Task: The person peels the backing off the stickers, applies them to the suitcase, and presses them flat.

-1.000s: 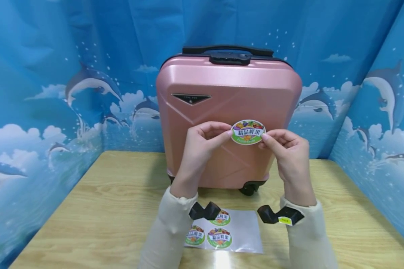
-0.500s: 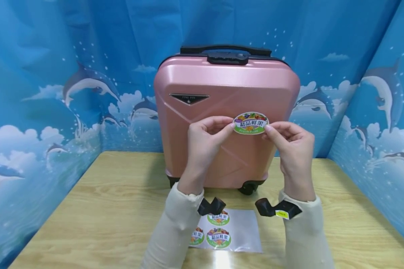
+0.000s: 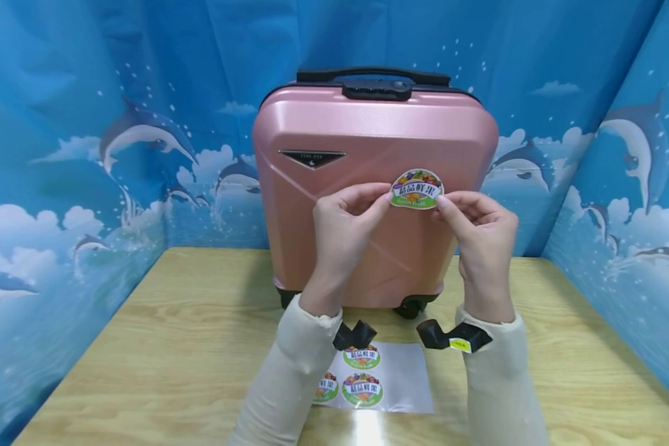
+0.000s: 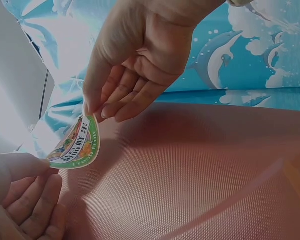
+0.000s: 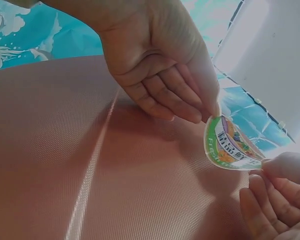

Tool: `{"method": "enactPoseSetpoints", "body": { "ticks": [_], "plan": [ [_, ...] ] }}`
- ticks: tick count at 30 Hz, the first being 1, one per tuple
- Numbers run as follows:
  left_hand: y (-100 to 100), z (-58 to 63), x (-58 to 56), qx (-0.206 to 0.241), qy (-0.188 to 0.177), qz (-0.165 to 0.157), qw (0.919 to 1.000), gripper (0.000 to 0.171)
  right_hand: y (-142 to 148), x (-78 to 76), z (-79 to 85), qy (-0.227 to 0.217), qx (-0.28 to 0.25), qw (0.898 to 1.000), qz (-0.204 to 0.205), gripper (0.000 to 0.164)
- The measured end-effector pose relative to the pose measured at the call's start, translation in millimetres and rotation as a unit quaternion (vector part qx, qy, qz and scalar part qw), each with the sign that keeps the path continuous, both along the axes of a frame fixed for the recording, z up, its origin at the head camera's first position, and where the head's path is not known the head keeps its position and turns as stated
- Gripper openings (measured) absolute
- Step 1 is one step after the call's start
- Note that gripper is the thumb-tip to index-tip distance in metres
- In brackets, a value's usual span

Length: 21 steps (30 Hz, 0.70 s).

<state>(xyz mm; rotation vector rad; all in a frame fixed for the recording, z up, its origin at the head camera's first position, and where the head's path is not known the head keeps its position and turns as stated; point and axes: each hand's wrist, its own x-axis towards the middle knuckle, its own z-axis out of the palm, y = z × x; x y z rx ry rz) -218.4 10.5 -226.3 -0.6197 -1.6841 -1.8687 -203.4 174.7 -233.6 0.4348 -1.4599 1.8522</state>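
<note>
A fruit sticker [image 3: 416, 189], oval with a green lower band and printed fruit, is stretched between both hands before the pink suitcase [image 3: 368, 124]. My left hand [image 3: 348, 226] pinches its left end between thumb and fingers. At the right end, my right hand [image 3: 479, 235] pinches it the same way. Both wrist views show the sticker [image 4: 77, 145] bowed, its middle curving toward the suitcase's ribbed shell [image 5: 140, 185]. Whether its back touches the shell I cannot tell.
The suitcase stands upright on a wooden table [image 3: 201, 322], with a black wheel [image 3: 415, 305] at its foot. A sheet [image 3: 404, 378] bearing several like stickers lies in front, partly behind the left sleeve [image 3: 290, 371]. Blue dolphin curtains [image 3: 201, 49] enclose the back and sides.
Both hands have carried the sticker upward and slightly right across the suitcase front. It has gone from flat to slightly bent between the fingers.
</note>
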Motion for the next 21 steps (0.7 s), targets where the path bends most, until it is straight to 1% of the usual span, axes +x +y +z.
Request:
{"method": "enactPoseSetpoints", "body": {
  "ticks": [4,8,13,17,21],
  "plan": [
    [1.3,0.5,0.7,0.000,0.006,0.002,1.0000,0.013,-0.8,-0.9,0.7,0.017,-0.029,0.999,0.015,0.014],
    [1.1,3.1,2.0,-0.024,0.014,0.017,0.9995,0.014,-1.0,-2.7,1.5,0.020,-0.045,0.999,0.022,0.013],
    [0.8,8.2,2.7,-0.061,0.033,0.034,0.9970,0.016,0.9,-4.2,3.3,0.019,-0.050,0.998,0.018,0.014],
    [1.0,10.6,1.9,-0.068,0.050,0.052,0.9951,0.015,1.5,-5.1,5.0,0.019,-0.050,0.998,0.015,0.015],
    [0.7,10.7,1.3,-0.070,0.057,0.065,0.9938,0.014,0.7,-5.8,5.4,0.020,-0.052,0.998,0.019,0.015]
  ]
}}
